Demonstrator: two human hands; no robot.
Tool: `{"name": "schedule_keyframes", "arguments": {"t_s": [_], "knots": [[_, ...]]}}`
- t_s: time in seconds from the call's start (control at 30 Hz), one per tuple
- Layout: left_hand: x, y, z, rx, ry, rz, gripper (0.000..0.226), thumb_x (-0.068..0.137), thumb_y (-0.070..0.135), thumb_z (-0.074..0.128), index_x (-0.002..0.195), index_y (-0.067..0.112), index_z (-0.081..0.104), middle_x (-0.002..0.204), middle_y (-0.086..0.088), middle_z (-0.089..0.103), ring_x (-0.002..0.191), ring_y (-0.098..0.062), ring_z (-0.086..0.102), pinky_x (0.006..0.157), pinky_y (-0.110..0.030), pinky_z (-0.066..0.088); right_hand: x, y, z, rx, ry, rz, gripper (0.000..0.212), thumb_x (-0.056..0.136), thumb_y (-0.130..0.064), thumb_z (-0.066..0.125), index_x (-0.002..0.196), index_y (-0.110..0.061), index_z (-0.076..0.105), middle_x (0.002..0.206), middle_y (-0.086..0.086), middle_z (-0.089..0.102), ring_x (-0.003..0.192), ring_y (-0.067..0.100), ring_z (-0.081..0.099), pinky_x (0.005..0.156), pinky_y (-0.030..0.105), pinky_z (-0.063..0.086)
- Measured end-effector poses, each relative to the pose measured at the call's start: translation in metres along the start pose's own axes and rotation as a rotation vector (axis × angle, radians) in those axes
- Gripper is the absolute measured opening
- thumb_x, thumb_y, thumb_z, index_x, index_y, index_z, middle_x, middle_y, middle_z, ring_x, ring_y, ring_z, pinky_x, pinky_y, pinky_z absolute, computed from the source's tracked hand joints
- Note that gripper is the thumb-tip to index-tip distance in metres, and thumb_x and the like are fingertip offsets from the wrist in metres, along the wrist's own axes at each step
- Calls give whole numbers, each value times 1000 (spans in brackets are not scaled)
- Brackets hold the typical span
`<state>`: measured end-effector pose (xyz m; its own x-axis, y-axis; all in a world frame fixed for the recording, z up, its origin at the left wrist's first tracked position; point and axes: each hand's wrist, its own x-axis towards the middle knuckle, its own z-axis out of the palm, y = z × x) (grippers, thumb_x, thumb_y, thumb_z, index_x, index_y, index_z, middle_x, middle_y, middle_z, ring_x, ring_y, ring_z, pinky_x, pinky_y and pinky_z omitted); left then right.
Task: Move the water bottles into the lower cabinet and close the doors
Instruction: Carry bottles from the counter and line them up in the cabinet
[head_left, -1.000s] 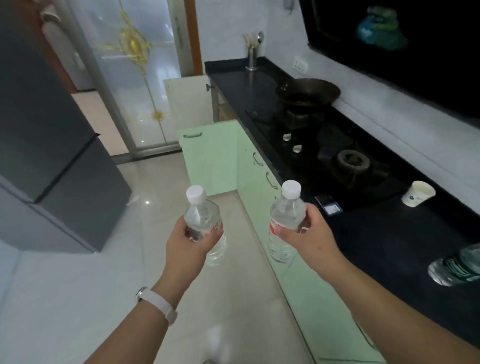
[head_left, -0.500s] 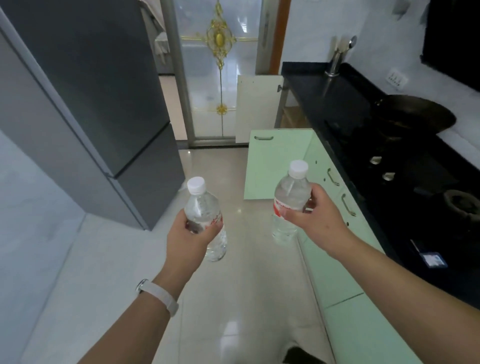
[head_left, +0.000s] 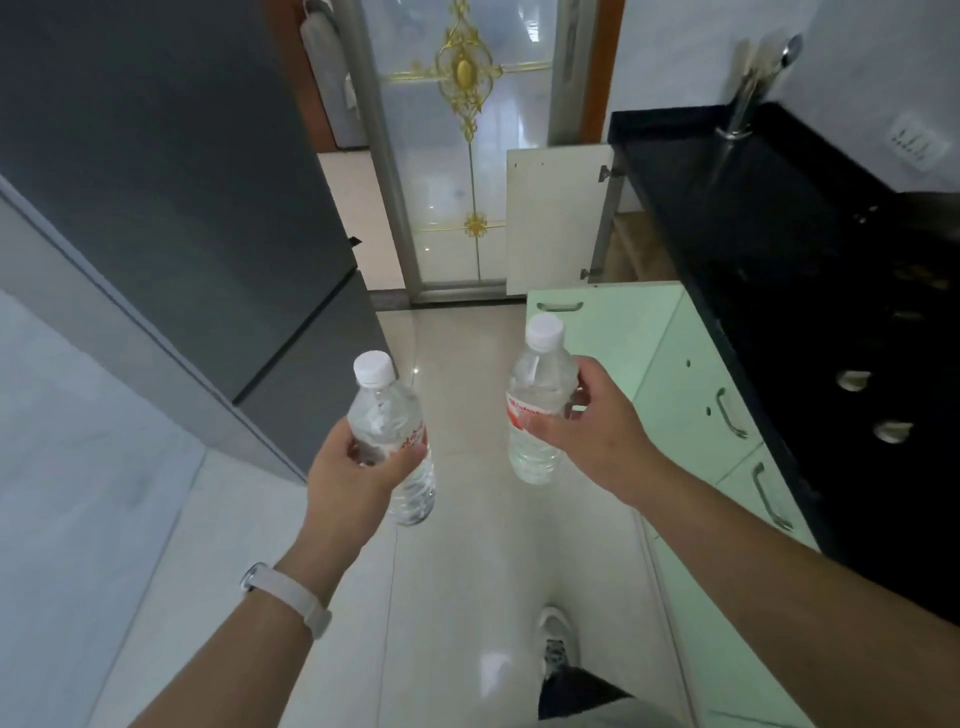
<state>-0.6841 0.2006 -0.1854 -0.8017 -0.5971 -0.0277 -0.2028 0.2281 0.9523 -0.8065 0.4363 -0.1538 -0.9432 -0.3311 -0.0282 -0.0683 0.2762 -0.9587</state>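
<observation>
Left hand (head_left: 358, 467) curled round left water bottle (head_left: 387, 410), right hand (head_left: 592, 431) round right water bottle (head_left: 540, 379), caps up; advisable: clear open green cabinet door (head_left: 608, 343), stoop to shelve.

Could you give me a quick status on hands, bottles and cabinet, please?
Hands: left hand grips left bottle, right hand grips right bottle. Both capped, held over floor, not yet stowed. Ahead, green cabinet door open, nothing seen blocking.

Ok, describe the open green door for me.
Under the black counter on the right runs a row of green fronts. One green door juts across the floor behind the right bottle; the other open door, beyond it, is white.
</observation>
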Motion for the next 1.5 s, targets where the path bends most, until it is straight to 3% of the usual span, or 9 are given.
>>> {"name": "schedule_keyframes", "arguments": {"t_s": [0.13, 0.27, 0.57, 0.67, 0.77, 0.97, 1.13, 1.33, 1.5], "knots": [[55, 29, 49, 3, -34, 12, 39, 75, 19, 90, 106, 29, 68, 87, 26, 72, 73, 9, 65, 61, -5, 45, 68, 2, -27, -8, -50, -6, 55, 66, -50, 85, 110, -42, 53, 99, -29, 61, 89, -3, 59, 81, 26, 52], [96, 46, 86, -6, -45, 11, 39, 74, 15, 91, 104, 29, 69, 89, 23, 74, 75, 8, 67, 62, -5, 46, 125, 6, -51, -3, -40, -10, 58, 63, -54, 84, 111, -44, 53, 101, -26, 62, 92, -1, 60, 82, 28, 52], [178, 53, 113, -88, -19, -68, 42, 74, 19, 91, 109, 28, 70, 96, 15, 77, 81, -1, 71, 73, -23, 51, 211, 8, -57, -2, 9, -7, 58, 61, -56, 84, 109, -44, 53, 99, -32, 60, 87, -7, 59, 71, 19, 46], [213, 46, 112, -79, -51, -65, 40, 75, 19, 91, 108, 28, 71, 97, 13, 77, 84, -4, 72, 72, -21, 52, 238, 9, -44, -16, 20, 6, 56, 62, -55, 84, 108, -42, 53, 99, -33, 59, 89, -8, 58, 70, 19, 46], [256, 33, 108, -95, -71, -65, 40, 74, 17, 91, 107, 27, 70, 92, 19, 76, 78, 3, 70, 63, -10, 50, 272, 9, -24, -59, 28, 26, 57, 64, -55, 84, 108, -41, 52, 95, -32, 60, 87, -8, 58, 71, 21, 50], [371, 8, 83, -99, -143, -70, 40, 72, 21, 92, 105, 30, 71, 89, 21, 75, 76, 5, 68, 60, -7, 47, 350, -11, 42, -71, 122, 88, 66, 59, -55, 84, 114, -38, 53, 106, -18, 62, 94, 7, 61, 77, 25, 54], [465, 5, 60, -124, -228, -79, 58, 57, 45, 91, 110, 33, 70, 101, 13, 76, 90, -7, 73, 75, -24, 52, 407, -35, 83, -113, 200, 126, 55, 63, -49, 85, 107, -41, 52, 106, -17, 62, 97, 7, 61, 83, 30, 54], [550, 4, 49, -134, -304, -75, 53, 71, 24, 94, 115, 36, 68, 104, 16, 75, 96, -7, 71, 81, -28, 55, 449, -46, 116, -95, 277, 166, 50, 69, -41, 87, 103, -48, 50, 102, -27, 60, 96, -1, 61, 73, 14, 46], [596, 11, 58, -112, -395, -56, 53, 75, 21, 91, 122, 29, 66, 110, 11, 74, 100, -12, 69, 81, -28, 53, 484, -47, 119, -114, 345, 188, 52, 70, -42, 86, 107, -48, 49, 99, -33, 60, 96, -4, 60, 73, 15, 45]]}}
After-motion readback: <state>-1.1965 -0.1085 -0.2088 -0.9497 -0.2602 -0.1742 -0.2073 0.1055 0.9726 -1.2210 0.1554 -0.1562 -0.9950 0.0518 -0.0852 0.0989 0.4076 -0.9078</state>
